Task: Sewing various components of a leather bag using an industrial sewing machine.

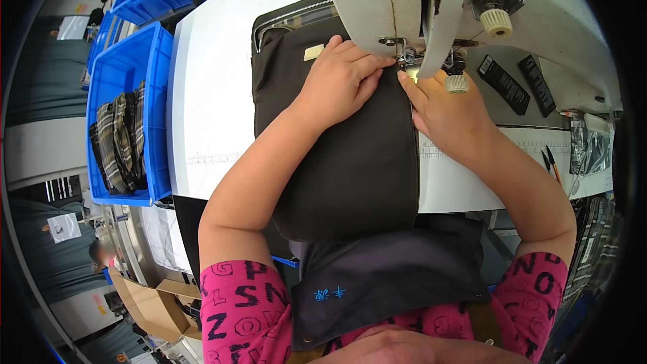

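A dark brown fabric panel (337,162) lies under the sewing machine head and hangs over the table's near edge. Along its far end run a zipper (296,12) and a strip of plaid lining. My left hand (344,81) rests open on the panel, fingers spread, one fingertip reaching close to the presser foot (406,58). At the panel's right edge, my right hand (451,111) has a finger stretched out toward the needle area; its far fingers are partly hidden behind the machine. A small cream label (313,52) sits beside my left hand.
The white sewing machine (367,0) overhangs the far right. A blue crate (165,108) with folded plaid pieces (121,138) stands left of the white table (209,101). Dark printed tags (504,84), pens (552,162) and a clear plastic bag (591,145) lie at right.
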Tool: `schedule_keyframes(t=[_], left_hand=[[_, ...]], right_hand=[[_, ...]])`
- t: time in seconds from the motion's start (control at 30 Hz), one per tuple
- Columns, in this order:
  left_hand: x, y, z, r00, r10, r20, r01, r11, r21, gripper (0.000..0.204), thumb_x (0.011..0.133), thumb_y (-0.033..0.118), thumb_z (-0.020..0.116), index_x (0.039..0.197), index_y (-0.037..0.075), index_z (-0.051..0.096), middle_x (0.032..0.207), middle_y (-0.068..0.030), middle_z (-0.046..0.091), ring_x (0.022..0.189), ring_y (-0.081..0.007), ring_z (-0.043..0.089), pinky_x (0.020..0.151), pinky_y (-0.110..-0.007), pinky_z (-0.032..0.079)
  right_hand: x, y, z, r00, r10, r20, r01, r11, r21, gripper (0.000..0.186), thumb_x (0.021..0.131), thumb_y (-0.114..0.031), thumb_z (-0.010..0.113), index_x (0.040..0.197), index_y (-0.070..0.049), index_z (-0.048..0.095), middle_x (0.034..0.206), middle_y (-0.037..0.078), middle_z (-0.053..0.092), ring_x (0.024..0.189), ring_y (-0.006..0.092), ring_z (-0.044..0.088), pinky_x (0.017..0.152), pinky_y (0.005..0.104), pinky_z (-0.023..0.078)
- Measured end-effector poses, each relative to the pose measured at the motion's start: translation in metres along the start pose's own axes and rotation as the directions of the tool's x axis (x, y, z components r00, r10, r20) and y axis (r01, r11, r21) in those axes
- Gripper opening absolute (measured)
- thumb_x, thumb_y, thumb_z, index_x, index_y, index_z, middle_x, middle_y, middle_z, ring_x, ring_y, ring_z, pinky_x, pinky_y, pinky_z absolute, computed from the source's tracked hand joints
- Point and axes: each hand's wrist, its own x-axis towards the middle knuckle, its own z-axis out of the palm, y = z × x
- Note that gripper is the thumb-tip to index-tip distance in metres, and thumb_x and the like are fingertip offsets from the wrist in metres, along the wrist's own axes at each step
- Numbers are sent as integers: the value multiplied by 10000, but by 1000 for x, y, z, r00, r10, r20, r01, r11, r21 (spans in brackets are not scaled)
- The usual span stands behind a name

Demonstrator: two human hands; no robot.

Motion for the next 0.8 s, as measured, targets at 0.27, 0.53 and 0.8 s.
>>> schedule_keyframes(t=[0.27, 0.53, 0.8], left_hand=[[4, -7, 1, 997, 76, -16, -75, 994, 74, 280, 856, 48, 716, 1124, 119, 755, 1045, -26, 706, 1042, -243, 643, 880, -395, 445], [-21, 65, -5, 951, -310, 4, 308, 942, -134, 352, 935, 27, 648, 1271, 116, 709, 1360, -74, 655, 1378, -289, 533, 1034, -488, 389], [-38, 75, -2, 957, -286, 49, 286, 958, 8, 335, 975, 49, 634, 1276, 160, 732, 1373, -9, 703, 1362, -209, 611, 1158, -528, 326]], right_hand=[[2, 4, 0, 993, 14, -115, -6, 997, 73, 558, 793, -213, 823, 1315, -71, 689, 980, 28, 643, 925, 215, 656, 790, 372, 527], [-19, -14, -11, 968, -148, -202, 164, 984, 65, 420, 742, -213, 753, 1099, 5, 718, 693, 44, 614, 652, 219, 617, 607, 367, 423], [-26, -23, -8, 994, -97, -49, 99, 995, 32, 441, 732, -177, 747, 1121, 32, 732, 679, 37, 596, 627, 210, 593, 626, 365, 420]])
